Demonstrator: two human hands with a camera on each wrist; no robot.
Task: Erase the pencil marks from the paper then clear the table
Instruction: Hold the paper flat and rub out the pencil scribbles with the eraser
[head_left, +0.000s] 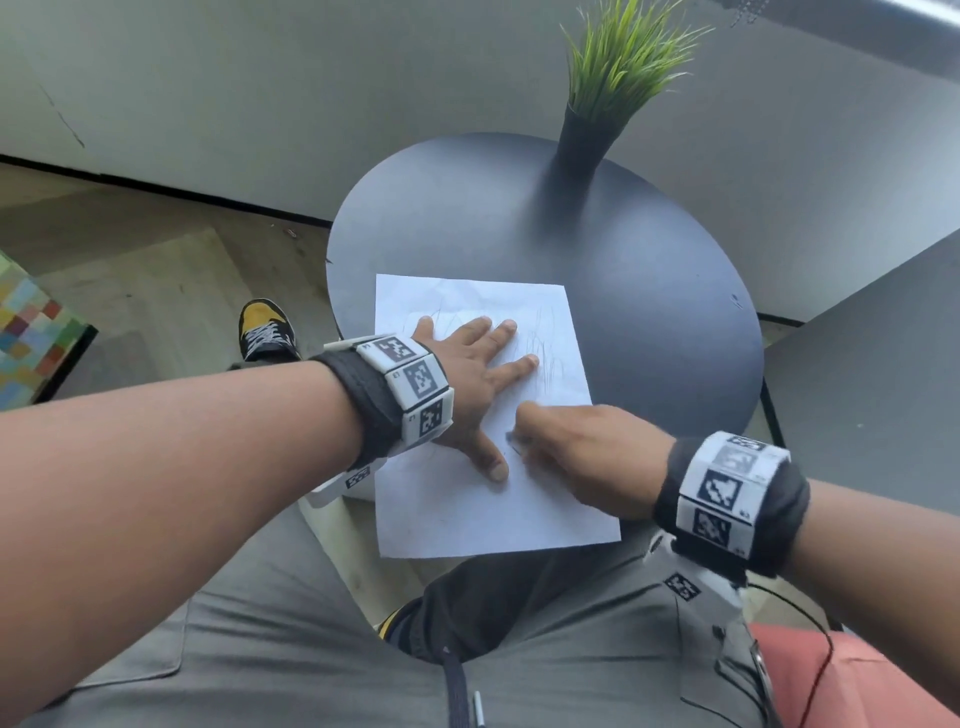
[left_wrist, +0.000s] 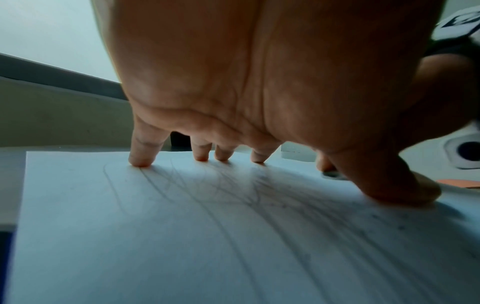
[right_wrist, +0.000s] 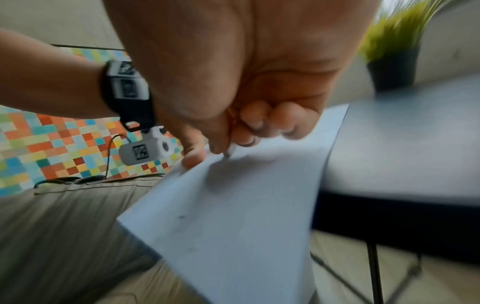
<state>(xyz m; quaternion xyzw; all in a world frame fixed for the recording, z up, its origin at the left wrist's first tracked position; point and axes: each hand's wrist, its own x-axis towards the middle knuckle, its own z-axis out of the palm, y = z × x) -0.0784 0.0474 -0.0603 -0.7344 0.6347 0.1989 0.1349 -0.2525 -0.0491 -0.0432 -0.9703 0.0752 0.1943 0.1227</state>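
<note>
A white sheet of paper lies on the round dark table, its near end hanging over the table's edge above my lap. Faint pencil marks cover its far half, and they show as long grey strokes under my palm. My left hand lies flat on the sheet with fingers spread and pressing down. My right hand pinches a small whitish eraser against the paper, just right of the left thumb. The right wrist view is blurred by motion.
A black vase of green grass stands at the table's far side. A multicoloured checkered block sits on the floor to the left, and a grey surface lies to the right. My shoe is beside the table.
</note>
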